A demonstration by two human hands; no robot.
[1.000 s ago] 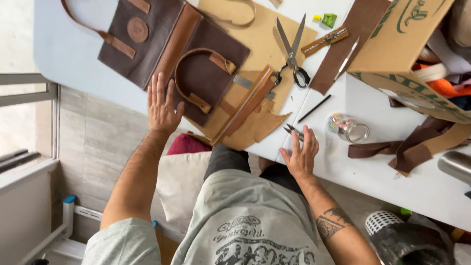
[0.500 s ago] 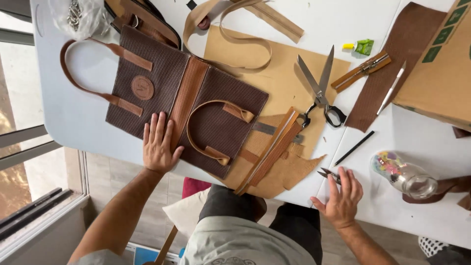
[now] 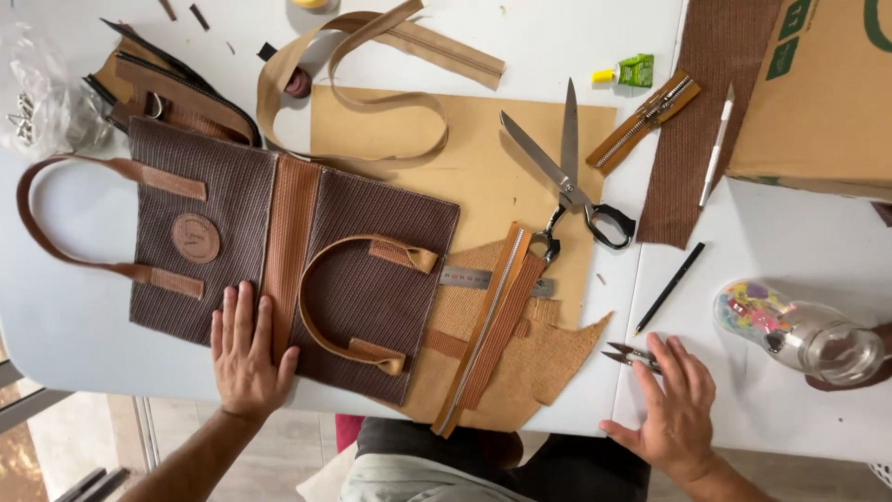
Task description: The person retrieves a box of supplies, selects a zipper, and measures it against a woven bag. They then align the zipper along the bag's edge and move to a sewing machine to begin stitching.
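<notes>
The flat, opened-out brown bag panel (image 3: 279, 251) lies on the white worktop (image 3: 74, 316) and serves as the landmark here. The left hand (image 3: 246, 349) rests palm down on the panel's near edge, fingers spread and straight, clamped on nothing; its fingertips touch the tan centre strip of the panel. One tan handle loops out past the panel's left side, and a second tan handle (image 3: 358, 297) curves across the panel's right half.

Right of the panel, touching its edge, a tan zipper strip (image 3: 492, 325) lies slanted over a piece of woven tan fabric (image 3: 548, 353). Farther right of the panel, well apart from it, the right hand (image 3: 674, 409) lies flat on the worktop with fingers spread; its fingertips touch small thread snips (image 3: 624, 355), but it does not close around them. A black pencil (image 3: 671, 286) lies just beyond that hand, and a clear jar (image 3: 808, 335) with coloured bits lies on its side to the hand's right.

Beyond the panel's right half, large scissors (image 3: 569, 177) rest with blades parted on a tan sheet (image 3: 483, 158). A tan strap (image 3: 372, 65) loops beyond the panel's far edge. A cardboard box (image 3: 818, 93) sits far to the right of the panel.
</notes>
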